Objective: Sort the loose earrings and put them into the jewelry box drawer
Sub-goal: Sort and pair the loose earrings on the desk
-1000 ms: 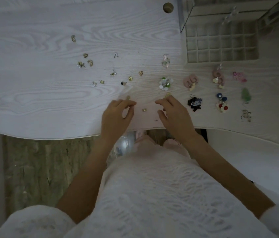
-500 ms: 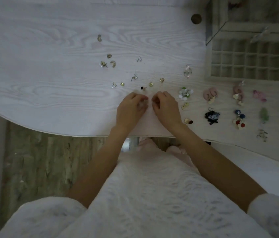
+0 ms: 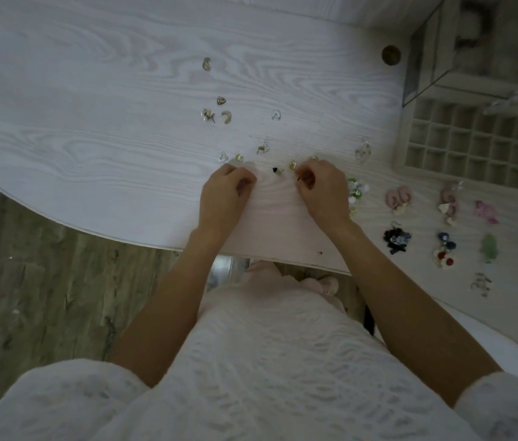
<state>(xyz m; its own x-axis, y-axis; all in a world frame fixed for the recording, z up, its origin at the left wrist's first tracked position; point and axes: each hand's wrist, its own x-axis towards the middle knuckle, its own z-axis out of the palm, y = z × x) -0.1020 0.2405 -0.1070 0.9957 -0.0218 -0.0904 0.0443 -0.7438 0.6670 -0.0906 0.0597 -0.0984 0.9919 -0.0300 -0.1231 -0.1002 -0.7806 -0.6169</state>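
Both hands curled at the table (image 3: 92, 128) edge well left of the drawer (image 3: 468, 144), right hand (image 3: 323, 189) apparently pinching a tiny stud (image 3: 298, 178), left hand's (image 3: 224, 194) grip unclear, loose earrings (image 3: 219, 111) beyond looking light, slippery, best pinched by the front.

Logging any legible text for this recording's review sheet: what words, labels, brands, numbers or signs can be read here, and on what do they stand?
None: no text, label, brand, number or sign can be read.
White wood-grain table: grain only.
Pale jewelry box drawer with a grid of compartments: unmarked.
Small loose earrings: too small to show any marking.
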